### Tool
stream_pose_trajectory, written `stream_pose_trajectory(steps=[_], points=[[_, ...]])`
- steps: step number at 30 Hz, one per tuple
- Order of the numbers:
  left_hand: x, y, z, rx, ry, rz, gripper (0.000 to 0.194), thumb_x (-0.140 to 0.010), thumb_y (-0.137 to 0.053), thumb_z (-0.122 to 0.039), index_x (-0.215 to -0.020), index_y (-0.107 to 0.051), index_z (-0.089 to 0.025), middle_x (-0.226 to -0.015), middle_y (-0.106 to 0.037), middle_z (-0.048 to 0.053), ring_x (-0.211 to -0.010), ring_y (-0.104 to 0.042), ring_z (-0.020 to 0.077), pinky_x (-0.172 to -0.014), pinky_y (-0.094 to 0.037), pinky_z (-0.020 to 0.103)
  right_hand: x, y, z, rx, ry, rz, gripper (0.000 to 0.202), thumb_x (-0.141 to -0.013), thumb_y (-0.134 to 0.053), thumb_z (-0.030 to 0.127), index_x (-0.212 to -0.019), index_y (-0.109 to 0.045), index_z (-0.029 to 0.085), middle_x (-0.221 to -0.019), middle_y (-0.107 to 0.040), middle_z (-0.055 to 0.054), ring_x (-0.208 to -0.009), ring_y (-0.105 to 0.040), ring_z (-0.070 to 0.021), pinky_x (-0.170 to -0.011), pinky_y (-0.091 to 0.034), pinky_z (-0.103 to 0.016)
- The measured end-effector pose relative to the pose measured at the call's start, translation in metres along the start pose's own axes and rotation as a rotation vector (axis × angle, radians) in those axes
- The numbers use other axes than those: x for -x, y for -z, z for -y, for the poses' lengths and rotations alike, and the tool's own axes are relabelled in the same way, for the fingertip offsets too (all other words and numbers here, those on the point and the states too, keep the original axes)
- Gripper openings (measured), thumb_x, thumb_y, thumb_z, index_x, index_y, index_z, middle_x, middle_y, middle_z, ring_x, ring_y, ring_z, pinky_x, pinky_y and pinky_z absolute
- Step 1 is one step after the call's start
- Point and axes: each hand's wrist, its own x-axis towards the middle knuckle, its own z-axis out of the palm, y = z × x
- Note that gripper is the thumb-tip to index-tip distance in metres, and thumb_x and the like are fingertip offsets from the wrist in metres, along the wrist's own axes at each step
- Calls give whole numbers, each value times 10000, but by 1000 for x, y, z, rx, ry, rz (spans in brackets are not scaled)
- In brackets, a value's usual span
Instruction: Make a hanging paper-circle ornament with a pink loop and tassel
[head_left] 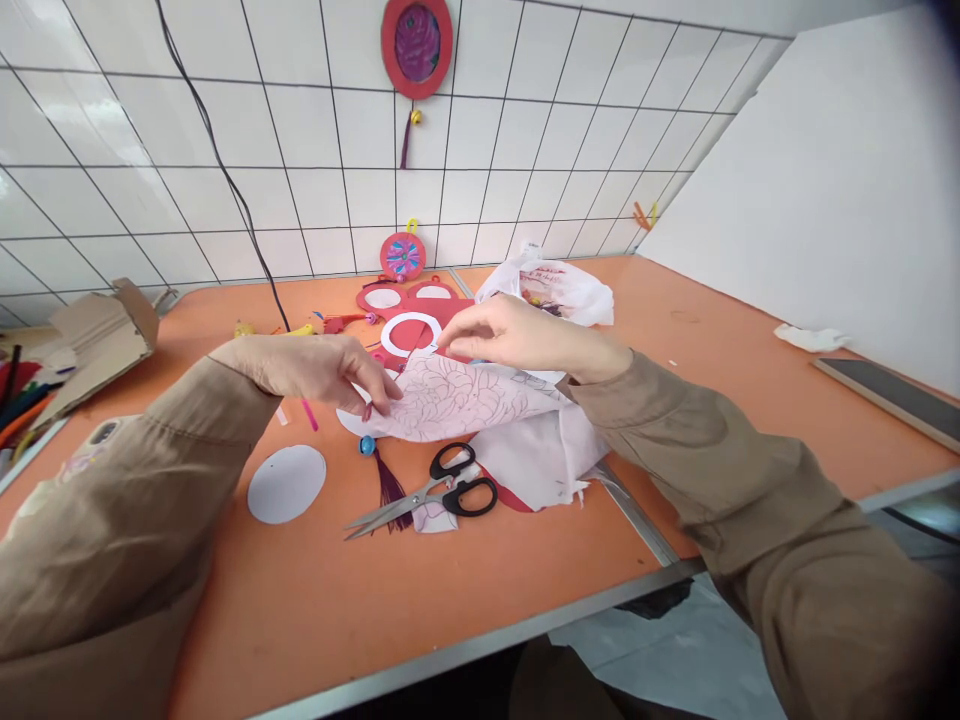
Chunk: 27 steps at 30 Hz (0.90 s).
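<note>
My left hand pinches the left edge of a pale pink cloth printed with dark flower outlines. Above the cloth's upper edge is my right hand, its fingers bent and pointing left; its fingertips are near a white ring, and whether they hold anything is unclear. Black-handled scissors lie in front of the cloth, over a dark tassel with a blue bead. A white paper disc lies to the left.
Red cut-out shapes and a white plastic bag sit behind my hands. Cardboard is at the left, a dark flat panel at the right. Round red ornaments are by the tiled wall.
</note>
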Motion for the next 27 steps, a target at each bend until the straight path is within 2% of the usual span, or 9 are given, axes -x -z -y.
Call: stream_pose_trajectory(steps=[2,5,8,12,17,21,22,25,27], points=[[3,-2,-7,-98,97,65,244,-702,-683,-248,-922,-783,-281,-1057,-751,10,-991,-667,200,-763,-517,229,-2,-6,-1,62,-9,79,165,-866,-575,223,-918,-727,188,-934,-735,-33,-838,-657,-179,-735,-487,-304],[3,-4,-16,-196,247,31,322,-709,-632,-241,-997,-771,-276,-810,-740,4,-758,-672,177,-630,-494,221,-5,-18,-6,196,-42,151,131,-844,-597,217,-902,-706,172,-955,-725,-56,-868,-651,-189,-740,-465,-310],[-3,-5,-12,-214,210,-57,248,-714,-619,-266,-906,-774,-250,-811,-720,7,-635,-630,143,-569,-461,226,-8,-27,-11,296,-77,190,175,-808,-651,245,-966,-689,181,-974,-709,-61,-868,-633,-200,-704,-430,-309],[-16,-13,2,-203,155,-170,230,-747,-619,-349,-902,-753,-245,-751,-688,2,-555,-596,125,-545,-443,245,-8,-29,-10,313,-91,159,174,-789,-556,91,-867,-687,174,-880,-706,-41,-749,-611,-154,-653,-383,-286],[-31,-30,1,-102,233,-465,181,-728,-632,-328,-850,-669,-199,-757,-654,21,-573,-583,139,-480,-404,240,-3,-17,1,244,-64,-2,173,-788,-526,89,-736,-666,178,-750,-683,-15,-663,-570,-130,-632,-373,-288],[-34,-30,-1,72,212,-694,247,-673,-720,-371,-788,-598,-190,-817,-642,38,-653,-589,148,-507,-422,241,1,-7,5,229,-78,-95,152,-775,-557,126,-695,-659,206,-667,-655,10,-613,-566,-133,-604,-380,-296],[-33,-29,-1,128,191,-678,254,-661,-735,-374,-783,-612,-188,-830,-651,41,-686,-602,154,-543,-441,246,1,-4,5,217,-79,-118,138,-774,-567,140,-702,-662,211,-671,-658,11,-610,-570,-136,-594,-384,-297],[-28,-25,-2,294,97,-485,213,-662,-743,-369,-734,-676,-180,-816,-692,50,-786,-650,187,-681,-488,284,2,2,1,138,-56,-185,98,-772,-595,176,-713,-666,208,-711,-677,1,-646,-602,-148,-593,-421,-297],[-24,-25,-6,321,43,-517,191,-656,-756,-350,-663,-694,-170,-756,-705,61,-779,-665,210,-712,-504,318,2,5,-2,111,-30,-216,91,-774,-600,187,-717,-669,201,-716,-681,0,-663,-616,-151,-605,-446,-297]])
